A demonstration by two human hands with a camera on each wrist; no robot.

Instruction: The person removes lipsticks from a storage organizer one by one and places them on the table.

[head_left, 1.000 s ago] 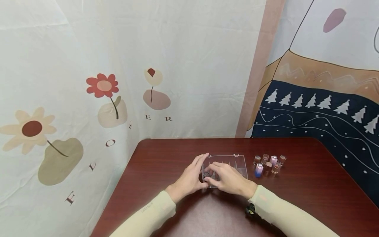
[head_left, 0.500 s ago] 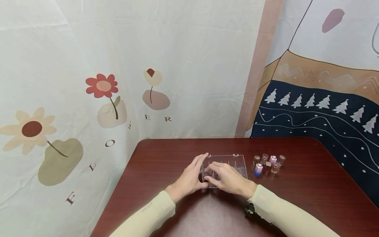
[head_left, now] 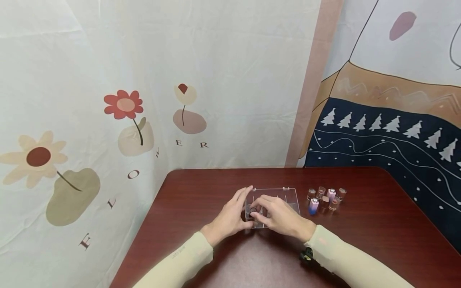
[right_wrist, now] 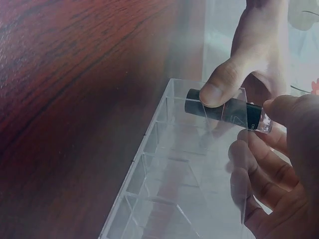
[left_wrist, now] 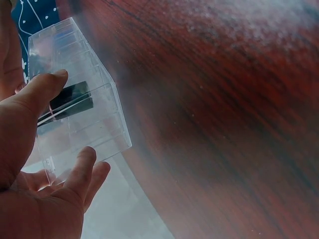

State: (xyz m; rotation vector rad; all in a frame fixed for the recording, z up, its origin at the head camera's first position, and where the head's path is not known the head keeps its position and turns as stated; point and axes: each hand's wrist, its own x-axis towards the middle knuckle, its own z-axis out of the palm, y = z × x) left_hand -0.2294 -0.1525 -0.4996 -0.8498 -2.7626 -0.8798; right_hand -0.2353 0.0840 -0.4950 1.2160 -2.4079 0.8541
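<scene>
A clear plastic divided box (head_left: 293,198) stands on the table, small hinge tabs on its far edge. My left hand (head_left: 228,218) holds its left end, with the thumb on the near wall and fingers reaching toward the far side. A dark lipstick-like tube (right_wrist: 234,113) with a clear end stands in a compartment at that end. Around the tube's clear end curl the thumb and fingers of my right hand (head_left: 279,216), seeming to pinch it. In the left wrist view the tube (left_wrist: 72,97) shows dark through the wall. My right hand partly covers the box from above.
Right of the box stand several small tubes with clear or brownish tops (head_left: 325,202), two of them pink-purple, one fading to blue (head_left: 313,206). Hanging printed cloths (head_left: 234,100) border the reddish-brown table (head_left: 201,188) at the back and sides.
My right hand has shifted very slightly right, its fingers staying over the left compartment. The left hand and the box keep their place. The head view has drifted a little.
</scene>
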